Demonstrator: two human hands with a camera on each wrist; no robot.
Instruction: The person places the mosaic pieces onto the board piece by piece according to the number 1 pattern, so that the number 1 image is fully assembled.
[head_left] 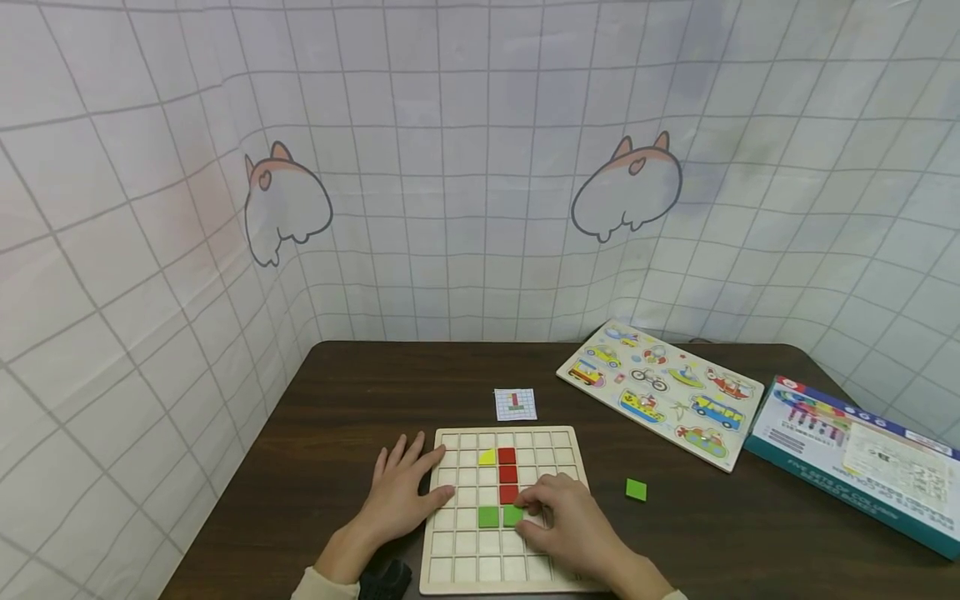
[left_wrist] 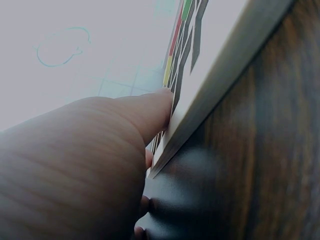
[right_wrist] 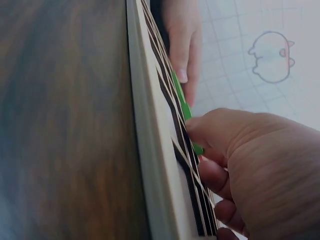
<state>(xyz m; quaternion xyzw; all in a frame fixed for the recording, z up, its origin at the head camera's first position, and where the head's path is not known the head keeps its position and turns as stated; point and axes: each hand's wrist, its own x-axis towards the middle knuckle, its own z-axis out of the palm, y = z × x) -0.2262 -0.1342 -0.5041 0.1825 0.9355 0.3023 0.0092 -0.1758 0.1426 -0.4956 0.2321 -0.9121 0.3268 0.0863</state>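
Note:
A wooden grid board point(head_left: 465, 570) lies on the dark table. Three red square tiles point(head_left: 507, 474) form a column on it, with a yellow piece point(head_left: 487, 457) that has a slanted edge left of the top one. Below them sit two green square tiles side by side, the left one point(head_left: 488, 517) flat in its cell. My right hand point(head_left: 572, 527) pinches the right green tile point(head_left: 513, 516) between thumb and fingers; the fingers partly hide it. With fingers spread, my left hand point(head_left: 401, 492) rests at the board's left edge, its thumb on the rim.
A small pattern card point(head_left: 515, 404) lies behind the board. One loose green tile point(head_left: 636, 490) is on the table to the right. Farther right are a vehicle picture board point(head_left: 660, 392) and a teal-sided box point(head_left: 855, 458). A grid-patterned curtain point(head_left: 465, 183) encloses the table.

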